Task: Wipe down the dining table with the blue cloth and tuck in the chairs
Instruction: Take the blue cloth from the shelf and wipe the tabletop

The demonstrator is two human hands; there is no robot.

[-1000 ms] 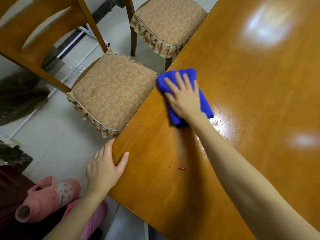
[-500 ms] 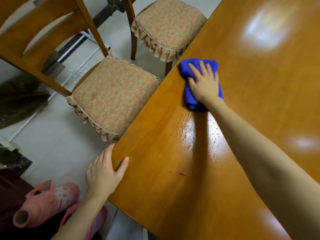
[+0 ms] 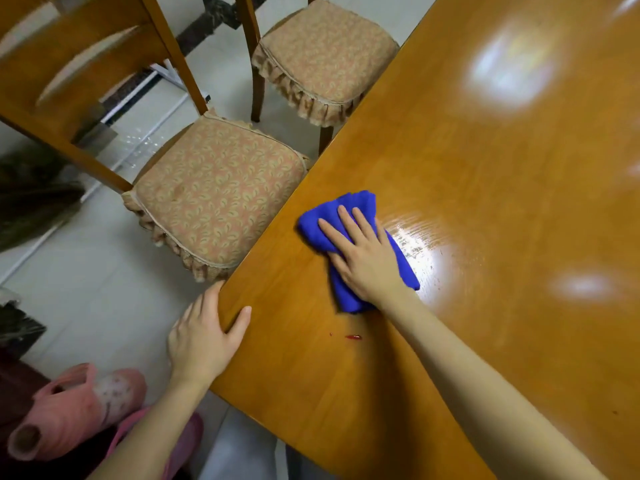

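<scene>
My left hand (image 3: 204,337) has not shifted from the near corner of the table (image 3: 485,150): thumb laid on top, fingers lying fairly straight along the side edge, bracing rather than clutching. My right hand (image 3: 367,261) has drawn the blue cloth (image 3: 349,209) back toward me; half a second ago it was farther up the table edge, close to the far chair (image 3: 322,53), and now it sits just beyond a small red fleck (image 3: 353,337) on the wood. That hand is flat and spread, with straight fingers pressing the cloth down. The cloth is soft, fuzzy and bunched into a rough folded pad that sticks out past my fingertips and wrist. Just to its right a wet patch (image 3: 426,251) gleams in streaks, lying nearer me than the damp sheen did before. The tabletop is smooth, glossy, orange-brown wood with fine grain and blurred reflections of light. Down by my left arm lies a pink slipper (image 3: 79,407) on the pale tiled floor (image 3: 86,292). The near chair (image 3: 214,199) stands just beside the table edge, not tucked under; its wooden back has curved slats, and its padded seat wears a leaf-patterned cover with a frilled hem. The far chair has the same cover, and one corner of its seat meets the table edge.
</scene>
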